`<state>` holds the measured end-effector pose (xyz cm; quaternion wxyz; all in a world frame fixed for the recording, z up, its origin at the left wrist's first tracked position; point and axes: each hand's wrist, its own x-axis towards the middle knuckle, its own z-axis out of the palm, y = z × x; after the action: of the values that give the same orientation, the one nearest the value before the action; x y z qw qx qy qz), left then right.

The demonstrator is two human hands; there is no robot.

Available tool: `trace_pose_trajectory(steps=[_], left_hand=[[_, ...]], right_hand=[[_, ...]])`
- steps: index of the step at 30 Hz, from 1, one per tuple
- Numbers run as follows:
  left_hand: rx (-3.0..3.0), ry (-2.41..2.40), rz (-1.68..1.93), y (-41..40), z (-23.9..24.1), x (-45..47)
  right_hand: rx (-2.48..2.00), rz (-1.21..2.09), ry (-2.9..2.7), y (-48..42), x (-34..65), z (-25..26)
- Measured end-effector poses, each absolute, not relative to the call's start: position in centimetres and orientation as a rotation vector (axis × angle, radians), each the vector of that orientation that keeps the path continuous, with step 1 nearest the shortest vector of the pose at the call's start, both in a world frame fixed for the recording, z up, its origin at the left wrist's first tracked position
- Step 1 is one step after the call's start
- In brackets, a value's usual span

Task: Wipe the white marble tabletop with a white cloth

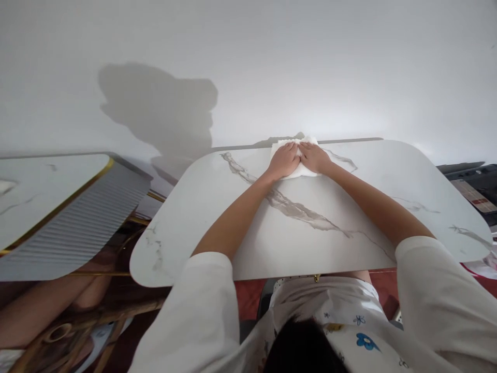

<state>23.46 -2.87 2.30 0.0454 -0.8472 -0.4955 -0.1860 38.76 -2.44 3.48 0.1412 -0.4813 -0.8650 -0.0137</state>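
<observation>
My left hand [285,159] lies palm down on a folded white cloth [301,172] at the far edge of a white marble-patterned table [264,248]. Beside it, my right hand [313,157] presses on the same cloth, with the thumbs close together. The fingers of both hands stretch flat over the cloth, pointing toward the wall. Part of the cloth is covered by my hands, and its far side reaches the wall.
A grey-white wall [295,67] rises behind the table. Another table [54,191] with a gold edge and ribbed side stands at left, near a person's bare legs [50,303] and a wooden chair [104,316]. Dark items [476,181] lie at right.
</observation>
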Motion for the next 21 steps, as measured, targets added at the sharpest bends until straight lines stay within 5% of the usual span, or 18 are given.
trace_pose_trajectory(steps=[21], left_hand=[[-2.647,-1.473,-0.619,-2.2,3.3,31.6]], right_hand=[[-1.573,-0.046,-2.445,-1.2,46.9,3.8]])
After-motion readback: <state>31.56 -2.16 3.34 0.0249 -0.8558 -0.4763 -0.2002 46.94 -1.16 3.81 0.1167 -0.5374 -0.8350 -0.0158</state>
